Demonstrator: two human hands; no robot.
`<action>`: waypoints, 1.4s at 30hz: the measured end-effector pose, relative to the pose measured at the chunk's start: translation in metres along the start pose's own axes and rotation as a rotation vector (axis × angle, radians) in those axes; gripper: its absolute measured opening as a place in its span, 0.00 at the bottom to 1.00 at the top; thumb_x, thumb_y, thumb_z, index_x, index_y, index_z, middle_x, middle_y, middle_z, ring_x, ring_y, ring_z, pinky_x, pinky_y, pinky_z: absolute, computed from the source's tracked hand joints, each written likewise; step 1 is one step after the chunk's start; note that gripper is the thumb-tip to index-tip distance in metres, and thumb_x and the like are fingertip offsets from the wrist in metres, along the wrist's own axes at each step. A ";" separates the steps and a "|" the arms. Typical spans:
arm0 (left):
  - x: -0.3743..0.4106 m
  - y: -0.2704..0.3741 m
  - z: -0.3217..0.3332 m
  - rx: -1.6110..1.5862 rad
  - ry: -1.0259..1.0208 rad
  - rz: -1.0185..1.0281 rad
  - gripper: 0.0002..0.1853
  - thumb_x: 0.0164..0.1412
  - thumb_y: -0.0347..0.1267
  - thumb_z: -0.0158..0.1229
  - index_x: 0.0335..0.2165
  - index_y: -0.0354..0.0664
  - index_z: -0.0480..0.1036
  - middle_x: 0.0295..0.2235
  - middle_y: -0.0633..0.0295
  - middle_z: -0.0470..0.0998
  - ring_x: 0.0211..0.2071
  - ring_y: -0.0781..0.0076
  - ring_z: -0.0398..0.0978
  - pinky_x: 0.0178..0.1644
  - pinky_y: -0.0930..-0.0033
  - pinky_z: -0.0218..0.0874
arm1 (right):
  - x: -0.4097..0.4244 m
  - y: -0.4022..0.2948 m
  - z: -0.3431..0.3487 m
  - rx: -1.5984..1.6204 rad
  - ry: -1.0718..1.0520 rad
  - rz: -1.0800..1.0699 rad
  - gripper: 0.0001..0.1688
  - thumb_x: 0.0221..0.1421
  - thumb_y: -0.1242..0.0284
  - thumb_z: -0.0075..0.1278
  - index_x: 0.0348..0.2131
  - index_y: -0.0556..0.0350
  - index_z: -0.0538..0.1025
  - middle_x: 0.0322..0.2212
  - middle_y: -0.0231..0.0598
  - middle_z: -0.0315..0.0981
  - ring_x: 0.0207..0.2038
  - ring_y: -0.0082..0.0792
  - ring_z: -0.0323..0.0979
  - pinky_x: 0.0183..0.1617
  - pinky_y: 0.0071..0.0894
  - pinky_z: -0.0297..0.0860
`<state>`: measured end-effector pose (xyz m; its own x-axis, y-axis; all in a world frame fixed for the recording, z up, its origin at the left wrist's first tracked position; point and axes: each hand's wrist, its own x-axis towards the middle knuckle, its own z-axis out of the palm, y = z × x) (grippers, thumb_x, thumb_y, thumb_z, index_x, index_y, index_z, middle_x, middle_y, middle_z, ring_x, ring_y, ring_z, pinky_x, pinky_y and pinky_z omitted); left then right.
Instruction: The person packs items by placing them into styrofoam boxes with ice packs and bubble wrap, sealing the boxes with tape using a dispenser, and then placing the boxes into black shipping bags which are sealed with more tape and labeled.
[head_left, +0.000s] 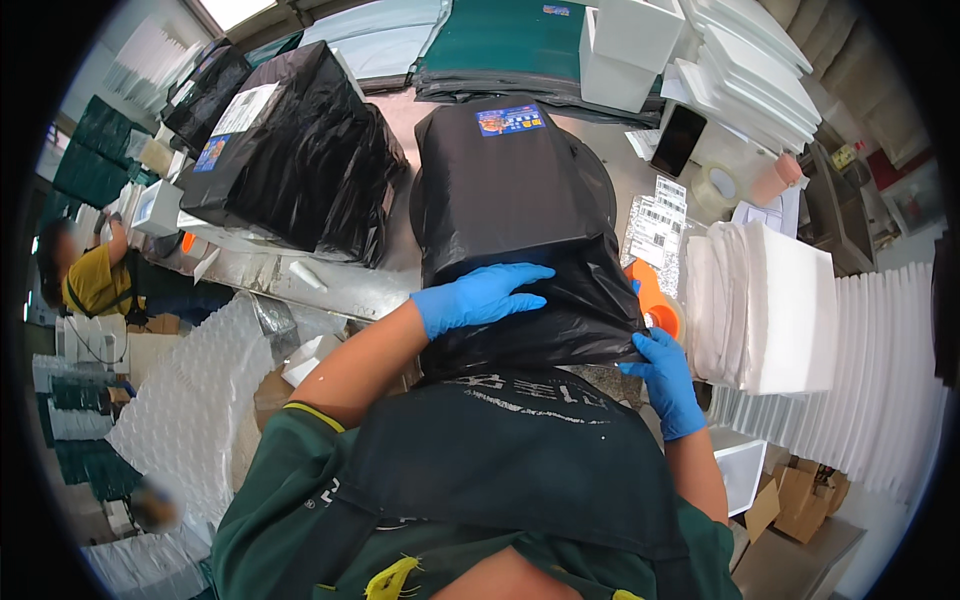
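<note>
A box-shaped package in a black plastic bag (510, 187) lies on the metal table (397, 262) before me, with a blue printed sticker on its far end. My left hand (487, 296), in a blue glove, rests flat on the near part of the bag with its fingers extended. My right hand (667, 375), gloved too, pinches the bag's near right corner. An orange tape dispenser (651, 296) lies just beyond that corner, partly hidden by the bag. Printed label sheets (658, 221) lie right of the package.
Black-wrapped packages (300, 157) stand at the left. Green bags (510, 45) and white foam boxes (630, 52) are at the back. At the right are a phone (679, 140), a clear tape roll (714, 186) and stacked white foam sheets (787, 307). A person (101, 281) works far left.
</note>
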<state>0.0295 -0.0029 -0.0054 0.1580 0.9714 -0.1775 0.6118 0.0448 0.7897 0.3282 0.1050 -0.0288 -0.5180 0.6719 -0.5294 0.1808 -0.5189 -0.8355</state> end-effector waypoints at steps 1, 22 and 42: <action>0.000 -0.006 0.004 0.016 0.010 -0.022 0.29 0.61 0.42 0.50 0.57 0.41 0.57 0.54 0.46 0.63 0.56 0.53 0.62 0.58 0.60 0.55 | 0.000 0.003 0.002 0.140 0.018 -0.036 0.19 0.57 0.70 0.47 0.47 0.60 0.69 0.38 0.39 0.71 0.38 0.31 0.72 0.38 0.30 0.73; 0.002 0.000 0.022 -0.081 0.085 -0.051 0.18 0.61 0.43 0.50 0.42 0.44 0.74 0.40 0.54 0.73 0.43 0.55 0.70 0.49 0.62 0.61 | 0.011 -0.013 0.088 0.045 -0.396 0.093 0.18 0.57 0.71 0.50 0.45 0.64 0.70 0.39 0.43 0.73 0.41 0.33 0.73 0.46 0.29 0.70; -0.020 0.036 0.015 -0.765 0.148 -0.306 0.06 0.56 0.29 0.57 0.32 0.36 0.73 0.25 0.65 0.75 0.28 0.79 0.71 0.35 0.76 0.65 | 0.016 -0.011 0.090 -0.066 -0.474 -0.158 0.13 0.58 0.69 0.49 0.36 0.63 0.76 0.32 0.37 0.76 0.32 0.23 0.71 0.41 0.20 0.66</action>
<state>0.0605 -0.0239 0.0175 -0.0652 0.9089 -0.4119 -0.0916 0.4056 0.9094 0.2429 0.0743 -0.0152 -0.8631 0.4180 -0.2835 0.1141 -0.3855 -0.9156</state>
